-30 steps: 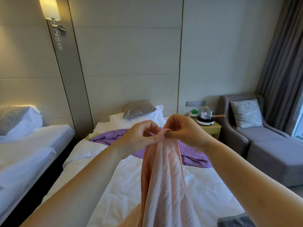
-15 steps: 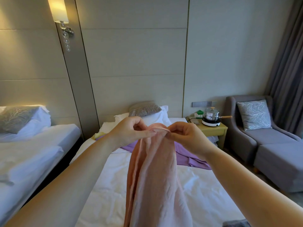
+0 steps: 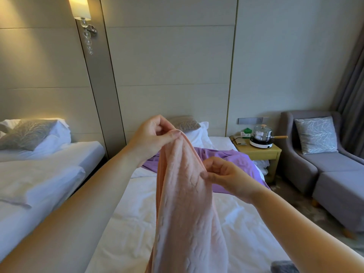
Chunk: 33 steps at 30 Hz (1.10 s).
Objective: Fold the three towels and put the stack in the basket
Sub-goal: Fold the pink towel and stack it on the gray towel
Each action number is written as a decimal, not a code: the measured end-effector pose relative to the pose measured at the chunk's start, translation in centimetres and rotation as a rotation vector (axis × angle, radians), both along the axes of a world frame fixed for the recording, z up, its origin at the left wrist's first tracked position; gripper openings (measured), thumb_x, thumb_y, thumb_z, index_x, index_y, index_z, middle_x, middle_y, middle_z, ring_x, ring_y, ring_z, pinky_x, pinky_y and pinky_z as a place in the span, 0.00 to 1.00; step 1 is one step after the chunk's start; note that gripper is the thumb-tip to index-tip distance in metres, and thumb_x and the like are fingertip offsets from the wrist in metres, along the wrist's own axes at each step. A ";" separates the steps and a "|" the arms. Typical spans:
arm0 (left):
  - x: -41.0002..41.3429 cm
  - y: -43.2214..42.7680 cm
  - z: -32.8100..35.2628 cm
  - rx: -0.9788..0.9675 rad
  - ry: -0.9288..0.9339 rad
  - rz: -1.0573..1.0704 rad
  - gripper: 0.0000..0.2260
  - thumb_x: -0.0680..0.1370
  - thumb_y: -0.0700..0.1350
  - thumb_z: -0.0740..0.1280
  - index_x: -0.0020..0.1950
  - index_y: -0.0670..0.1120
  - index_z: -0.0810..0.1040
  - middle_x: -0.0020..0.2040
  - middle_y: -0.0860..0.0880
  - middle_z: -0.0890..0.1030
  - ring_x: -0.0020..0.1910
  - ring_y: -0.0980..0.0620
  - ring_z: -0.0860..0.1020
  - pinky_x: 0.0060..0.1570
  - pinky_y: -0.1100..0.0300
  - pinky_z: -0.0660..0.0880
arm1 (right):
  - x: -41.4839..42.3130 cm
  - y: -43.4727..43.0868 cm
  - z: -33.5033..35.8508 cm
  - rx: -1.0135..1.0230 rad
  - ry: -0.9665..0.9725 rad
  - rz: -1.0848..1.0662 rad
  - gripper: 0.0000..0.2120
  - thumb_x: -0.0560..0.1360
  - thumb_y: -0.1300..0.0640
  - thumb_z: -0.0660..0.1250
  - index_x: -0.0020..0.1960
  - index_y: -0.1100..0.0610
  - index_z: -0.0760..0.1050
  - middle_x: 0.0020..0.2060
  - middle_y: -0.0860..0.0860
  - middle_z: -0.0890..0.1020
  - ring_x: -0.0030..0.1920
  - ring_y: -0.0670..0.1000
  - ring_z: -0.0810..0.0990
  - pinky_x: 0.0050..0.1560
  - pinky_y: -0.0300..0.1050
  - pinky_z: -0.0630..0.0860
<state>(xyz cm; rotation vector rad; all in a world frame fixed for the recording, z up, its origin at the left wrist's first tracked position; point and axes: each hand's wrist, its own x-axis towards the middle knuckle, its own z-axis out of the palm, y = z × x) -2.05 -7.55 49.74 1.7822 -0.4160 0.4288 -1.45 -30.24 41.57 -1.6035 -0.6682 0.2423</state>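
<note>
A pink towel (image 3: 185, 203) hangs in front of me over the white bed (image 3: 134, 229). My left hand (image 3: 155, 134) pinches its top corner, held high. Lower down, my right hand (image 3: 222, 174) pinches the towel's right edge between thumb and fingers. Behind the pink one, a purple towel (image 3: 228, 160) lies spread on the bed near the pillows. A grey, dark piece of cloth (image 3: 283, 266) shows at the bottom right corner; what it is I cannot tell. No basket is in view.
A second bed (image 3: 39, 174) stands to the left across a narrow gap. To the right, a yellow nightstand (image 3: 264, 152) carries a steel pot (image 3: 263, 133) on a hotplate. A grey armchair (image 3: 323, 166) with a cushion sits at the far right.
My hands were together at the towel's top corner. My right hand has slid down along the right edge, while my left hand has kept the corner and risen slightly.
</note>
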 end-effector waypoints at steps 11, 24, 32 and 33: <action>-0.7 1.2 0.8 -0.028 0.042 0.139 0.14 0.81 0.38 0.57 0.47 0.50 0.80 0.40 0.48 0.77 0.35 0.56 0.74 0.32 0.63 0.69 | -1.1 1.9 -3.1 -0.074 0.031 0.070 0.06 0.73 0.61 0.71 0.48 0.58 0.76 0.45 0.54 0.82 0.47 0.51 0.81 0.51 0.43 0.77; -0.5 1.1 -8.0 0.613 0.359 -0.195 0.11 0.70 0.56 0.74 0.42 0.50 0.81 0.35 0.59 0.78 0.37 0.61 0.74 0.39 0.68 0.69 | 0.9 1.4 -1.5 -0.132 -0.070 0.045 0.03 0.73 0.62 0.71 0.44 0.56 0.79 0.39 0.55 0.80 0.42 0.47 0.76 0.47 0.39 0.72; -0.2 0.9 -6.5 0.366 0.327 -0.169 0.13 0.71 0.59 0.71 0.40 0.50 0.83 0.35 0.55 0.81 0.36 0.61 0.77 0.39 0.71 0.71 | -0.2 1.0 -4.4 -0.141 0.021 -0.057 0.18 0.73 0.47 0.67 0.38 0.64 0.74 0.30 0.49 0.70 0.31 0.46 0.66 0.32 0.35 0.62; -0.3 0.4 -6.6 0.418 0.361 -0.170 0.19 0.68 0.66 0.70 0.41 0.50 0.83 0.36 0.55 0.81 0.37 0.59 0.78 0.40 0.68 0.72 | 0.0 1.2 -4.2 -0.143 0.009 -0.086 0.17 0.75 0.49 0.66 0.35 0.60 0.73 0.27 0.45 0.69 0.27 0.43 0.65 0.28 0.32 0.60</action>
